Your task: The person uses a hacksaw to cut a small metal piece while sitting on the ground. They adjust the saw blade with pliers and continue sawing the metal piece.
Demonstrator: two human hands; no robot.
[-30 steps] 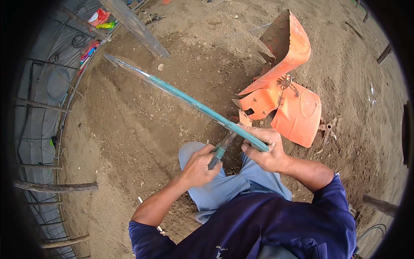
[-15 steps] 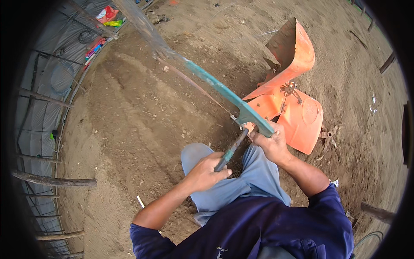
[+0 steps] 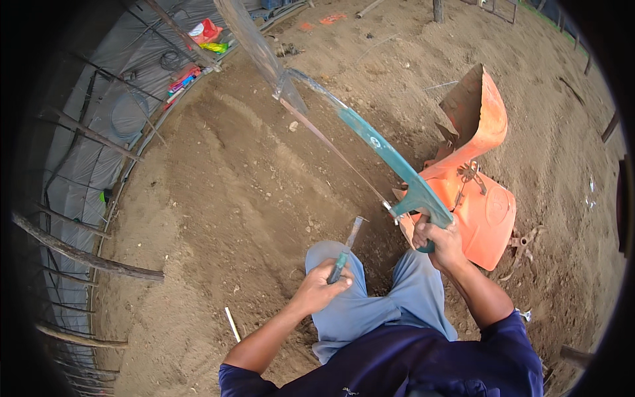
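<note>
My right hand (image 3: pixel 442 241) is closed on the handle of a teal hacksaw (image 3: pixel 377 144), its thin blade stretched diagonally toward the upper left. Below it, my left hand (image 3: pixel 321 288) grips a short tool (image 3: pixel 354 231) with a dark green handle and flat metal shaft, pointing upward over my bent knees in light blue trousers (image 3: pixel 337 304). Just past the saw lie torn, bent orange metal panels (image 3: pixel 486 218) with a rusty toothed bracket (image 3: pixel 471 173). Beside them at the right is a rusty metal part with curved prongs (image 3: pixel 522 243).
A wooden post (image 3: pixel 245 40) rises beyond the saw's tip. On the left, poles (image 3: pixel 92 257) line grey plastic sheeting (image 3: pixel 73 159), with a coiled cable (image 3: pixel 170 59) and red bags (image 3: pixel 202 33). A white stick (image 3: pixel 231 323) lies on the dirt ground (image 3: pixel 218 178) near my left forearm.
My hands have moved apart: the tool in my left hand is now separate from the hacksaw, which my right hand holds farther right. The whole view has shifted slightly.
</note>
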